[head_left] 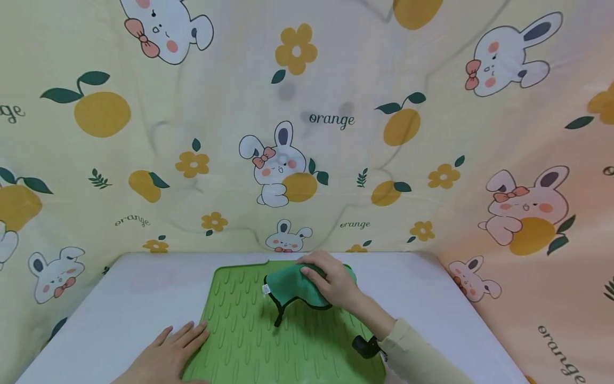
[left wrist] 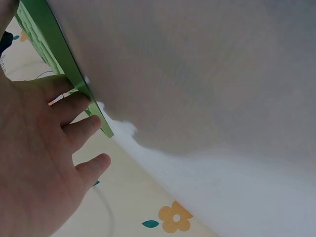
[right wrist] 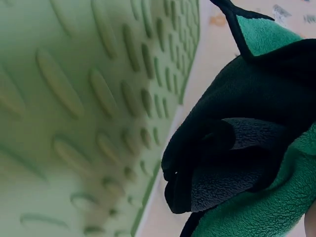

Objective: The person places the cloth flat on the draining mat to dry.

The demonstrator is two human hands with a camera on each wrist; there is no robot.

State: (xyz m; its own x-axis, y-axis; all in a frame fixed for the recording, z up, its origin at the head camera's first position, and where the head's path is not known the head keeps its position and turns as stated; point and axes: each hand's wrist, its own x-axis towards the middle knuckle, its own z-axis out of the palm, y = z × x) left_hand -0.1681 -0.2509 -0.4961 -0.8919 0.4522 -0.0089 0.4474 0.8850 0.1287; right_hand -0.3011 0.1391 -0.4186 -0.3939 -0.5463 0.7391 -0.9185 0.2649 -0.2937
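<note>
A green drying mat [head_left: 249, 346] with raised oblong ridges lies on the white table. Over its far right part, my right hand [head_left: 331, 280] grips a green cleaning cloth [head_left: 290, 285] with black edging and a small white tag. One corner of the cloth, with a black loop, hangs down, and a shadow falls on the mat below. In the right wrist view the bunched cloth [right wrist: 266, 94] also shows a dark grey side; the fingers are mostly hidden there. My left hand [head_left: 168, 352] touches the mat's left edge with extended, spread fingers, also seen in the left wrist view [left wrist: 44, 133].
The white table [head_left: 144, 288] extends on both sides of the mat. A curtain [head_left: 230, 96] printed with rabbits and oranges stands behind the table and along its sides. A black wrist camera [head_left: 365, 346] sits beneath the right wrist.
</note>
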